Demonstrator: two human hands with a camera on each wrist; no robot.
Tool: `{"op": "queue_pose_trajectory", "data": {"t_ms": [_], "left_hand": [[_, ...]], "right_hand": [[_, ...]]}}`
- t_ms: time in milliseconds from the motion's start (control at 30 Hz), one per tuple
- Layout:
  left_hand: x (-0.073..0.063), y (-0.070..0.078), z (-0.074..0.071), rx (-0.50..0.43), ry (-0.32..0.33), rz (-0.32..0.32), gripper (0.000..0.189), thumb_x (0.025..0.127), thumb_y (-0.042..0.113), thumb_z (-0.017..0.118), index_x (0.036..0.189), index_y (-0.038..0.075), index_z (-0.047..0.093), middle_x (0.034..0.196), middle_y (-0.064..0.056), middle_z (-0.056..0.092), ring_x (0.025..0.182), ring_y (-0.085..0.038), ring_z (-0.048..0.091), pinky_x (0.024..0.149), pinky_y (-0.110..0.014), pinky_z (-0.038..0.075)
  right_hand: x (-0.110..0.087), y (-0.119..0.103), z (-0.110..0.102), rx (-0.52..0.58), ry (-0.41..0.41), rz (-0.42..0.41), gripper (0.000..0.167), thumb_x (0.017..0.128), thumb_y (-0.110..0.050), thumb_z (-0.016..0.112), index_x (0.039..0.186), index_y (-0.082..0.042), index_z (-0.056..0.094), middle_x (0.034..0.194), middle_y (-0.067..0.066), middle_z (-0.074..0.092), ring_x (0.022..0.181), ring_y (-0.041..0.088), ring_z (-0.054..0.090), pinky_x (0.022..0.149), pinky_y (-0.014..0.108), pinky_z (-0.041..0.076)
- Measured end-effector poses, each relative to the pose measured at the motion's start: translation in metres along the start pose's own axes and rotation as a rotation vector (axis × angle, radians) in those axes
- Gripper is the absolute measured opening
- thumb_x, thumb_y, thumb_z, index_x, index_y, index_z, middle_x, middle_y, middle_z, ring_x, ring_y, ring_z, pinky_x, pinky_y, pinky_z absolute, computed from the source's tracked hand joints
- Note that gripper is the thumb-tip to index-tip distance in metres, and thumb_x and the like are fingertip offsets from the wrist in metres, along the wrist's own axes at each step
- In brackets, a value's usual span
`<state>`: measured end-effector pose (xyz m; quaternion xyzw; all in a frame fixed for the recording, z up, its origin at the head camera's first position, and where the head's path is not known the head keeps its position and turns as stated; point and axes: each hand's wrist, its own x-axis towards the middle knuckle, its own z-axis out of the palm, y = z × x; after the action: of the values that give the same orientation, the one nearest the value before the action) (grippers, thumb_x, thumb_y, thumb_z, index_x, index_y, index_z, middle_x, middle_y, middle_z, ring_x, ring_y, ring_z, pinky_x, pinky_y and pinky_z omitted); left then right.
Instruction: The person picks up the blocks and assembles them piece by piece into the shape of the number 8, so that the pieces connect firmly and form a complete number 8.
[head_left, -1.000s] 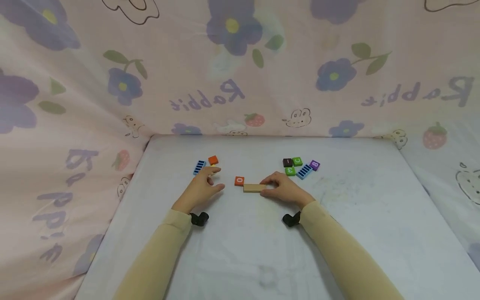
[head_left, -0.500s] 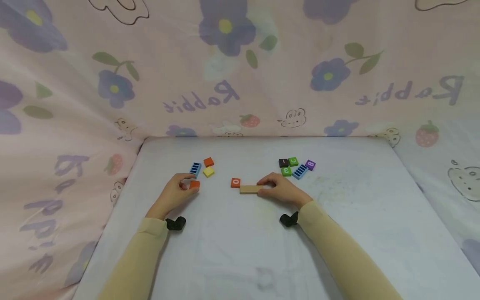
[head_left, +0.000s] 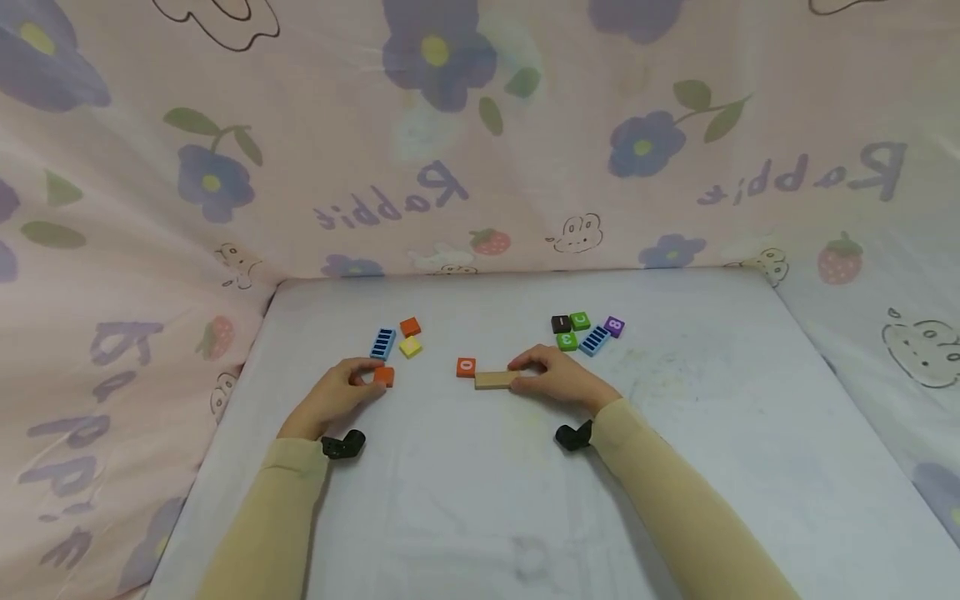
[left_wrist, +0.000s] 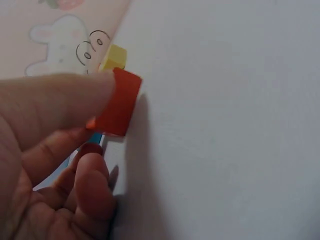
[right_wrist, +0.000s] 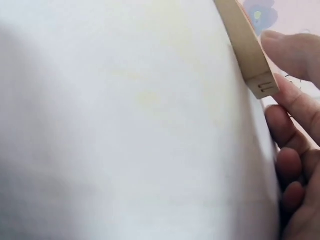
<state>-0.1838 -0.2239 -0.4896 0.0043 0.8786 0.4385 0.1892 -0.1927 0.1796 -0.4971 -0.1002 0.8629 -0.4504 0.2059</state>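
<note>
Between thumb and fingers my left hand [head_left: 330,398] pinches an orange square block [head_left: 385,377], whose red-orange face fills the middle of the left wrist view. Just beyond that hand lie a blue block with dark bars [head_left: 382,343], a yellow block [head_left: 410,347] and a second orange block [head_left: 410,327]. At the centre of the table, my right hand [head_left: 564,381] holds the right end of a plain wooden bar [head_left: 492,381]. Dark marks show on the bar's end [right_wrist: 265,88] in the right wrist view. An orange tile marked 0 [head_left: 466,367] sits at the bar's far left corner.
Behind the right hand is a cluster: a black tile [head_left: 561,324], two green tiles [head_left: 580,320], a purple tile marked 8 [head_left: 614,326] and another blue barred block [head_left: 595,341]. Patterned cloth [head_left: 517,192] borders the white table [head_left: 450,517] at the back and left.
My left hand has moved left from beside the yellow block and now pinches an orange block. My right hand keeps its hold on the wooden bar. The head view has shifted slightly.
</note>
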Motion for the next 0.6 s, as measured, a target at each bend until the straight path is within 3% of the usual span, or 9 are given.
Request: {"op": "queue_pose_trajectory", "data": {"t_ms": [133,333,600], "left_hand": [[-0.0011,0.0005,0.0005,-0.012,0.005,0.019,0.053,0.089,0.029,0.072,0.135,0.011,0.054,0.099,-0.01,0.049,0.088,-0.025,0.044,0.069,-0.034,0.038],[-0.0023,0.0002,0.0022,-0.03,0.013,-0.005,0.051,0.089,0.024,0.072,0.135,0.011,0.053,0.096,-0.01,0.049,0.087,-0.024,0.044,0.069,-0.033,0.038],[-0.0043,-0.0004,0.0019,-0.025,0.024,0.013,0.049,0.089,0.021,0.072,0.134,0.01,0.055,0.096,-0.01,0.049,0.087,-0.024,0.044,0.07,-0.033,0.038]], "right_hand": [[0.0008,-0.0012,0.0011,-0.004,0.004,0.007,0.036,0.078,-0.047,0.078,0.11,-0.036,0.067,0.12,-0.009,0.057,0.114,0.018,0.047,0.104,0.044,0.032],[0.0006,-0.0013,0.0011,0.005,-0.011,0.0,0.038,0.08,-0.046,0.077,0.114,-0.032,0.067,0.123,-0.007,0.056,0.115,0.018,0.047,0.105,0.045,0.031],[0.0014,0.0017,0.0029,0.018,0.001,0.003,0.035,0.079,-0.046,0.077,0.111,-0.034,0.068,0.121,-0.008,0.056,0.113,0.018,0.048,0.104,0.044,0.031]]}}
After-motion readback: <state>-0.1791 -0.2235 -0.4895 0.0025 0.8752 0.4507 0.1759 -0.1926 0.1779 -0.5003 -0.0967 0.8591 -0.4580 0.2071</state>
